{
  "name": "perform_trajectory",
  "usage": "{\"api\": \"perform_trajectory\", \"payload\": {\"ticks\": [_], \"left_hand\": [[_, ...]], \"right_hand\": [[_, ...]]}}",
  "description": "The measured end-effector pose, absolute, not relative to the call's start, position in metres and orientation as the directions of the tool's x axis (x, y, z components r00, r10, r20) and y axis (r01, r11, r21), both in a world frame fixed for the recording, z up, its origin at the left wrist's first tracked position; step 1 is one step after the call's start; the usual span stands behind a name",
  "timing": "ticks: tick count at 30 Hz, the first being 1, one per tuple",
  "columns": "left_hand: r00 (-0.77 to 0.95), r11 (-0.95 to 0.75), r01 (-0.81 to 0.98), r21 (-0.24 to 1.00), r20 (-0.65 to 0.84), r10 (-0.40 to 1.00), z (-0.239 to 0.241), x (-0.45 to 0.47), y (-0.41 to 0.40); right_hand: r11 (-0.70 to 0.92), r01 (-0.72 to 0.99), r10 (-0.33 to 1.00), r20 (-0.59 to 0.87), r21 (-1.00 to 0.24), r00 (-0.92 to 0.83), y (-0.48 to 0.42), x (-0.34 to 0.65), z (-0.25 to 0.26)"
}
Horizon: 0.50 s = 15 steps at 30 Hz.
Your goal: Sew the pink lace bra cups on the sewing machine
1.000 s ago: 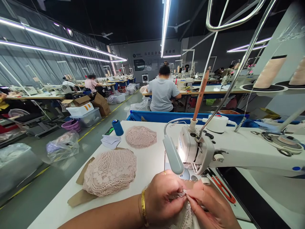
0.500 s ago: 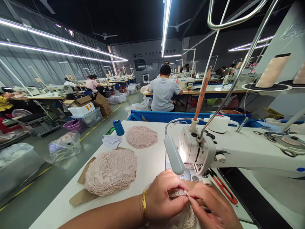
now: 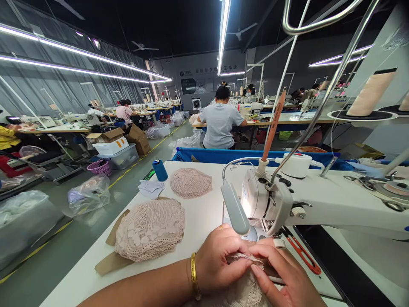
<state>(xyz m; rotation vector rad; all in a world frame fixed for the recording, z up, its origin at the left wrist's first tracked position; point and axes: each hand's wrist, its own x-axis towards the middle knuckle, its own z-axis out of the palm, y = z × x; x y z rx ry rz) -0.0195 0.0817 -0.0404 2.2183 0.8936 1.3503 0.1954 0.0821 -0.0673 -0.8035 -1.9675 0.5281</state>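
My left hand (image 3: 220, 262), with a gold bangle and a ring, is closed in a pinch on the edge of a beige lace piece (image 3: 244, 290) at the table's near edge. My right hand (image 3: 284, 277) is also closed, its fingers pinching the same lace edge right beside the left. Both hands sit just in front of the white sewing machine (image 3: 306, 202), below its small lamp (image 3: 234, 207). The lower part of the lace runs out of view.
Two stacks of pink lace (image 3: 150, 228) (image 3: 191, 182) lie on the white table (image 3: 198, 217), the near one on cardboard. A blue thread spool (image 3: 159, 169) stands far left; red snips (image 3: 303, 256) lie under the machine. Thread cones (image 3: 367, 94) stand at right. Other people sew ahead.
The view has drifted slightly. My right fingers have slid a little along the lace edge, spreading it flatter between both hands; both hands stay in the same place.
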Motion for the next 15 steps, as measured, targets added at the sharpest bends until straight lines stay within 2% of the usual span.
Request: {"api": "perform_trajectory", "payload": {"ticks": [5,8,11,15], "left_hand": [[0.382,-0.785,0.384,0.487,0.69,0.615,-0.036,-0.021,0.082],[0.421,-0.83,0.405,0.384,0.727,0.542,-0.035,-0.021,0.078],[0.365,-0.823,0.435,0.366,0.763,0.533,-0.036,-0.02,0.074],[0.379,-0.889,0.311,0.337,0.813,0.441,-0.04,-0.018,0.074]], "right_hand": [[0.759,0.338,0.651,0.64,-0.557,-0.408,0.087,0.2,-0.06],[0.857,0.286,0.516,0.707,-0.429,-0.483,0.092,0.205,-0.054],[0.908,0.259,0.419,0.738,-0.33,-0.529,0.093,0.207,-0.053],[0.903,0.296,0.425,0.757,-0.312,-0.496,0.089,0.206,-0.055]]}}
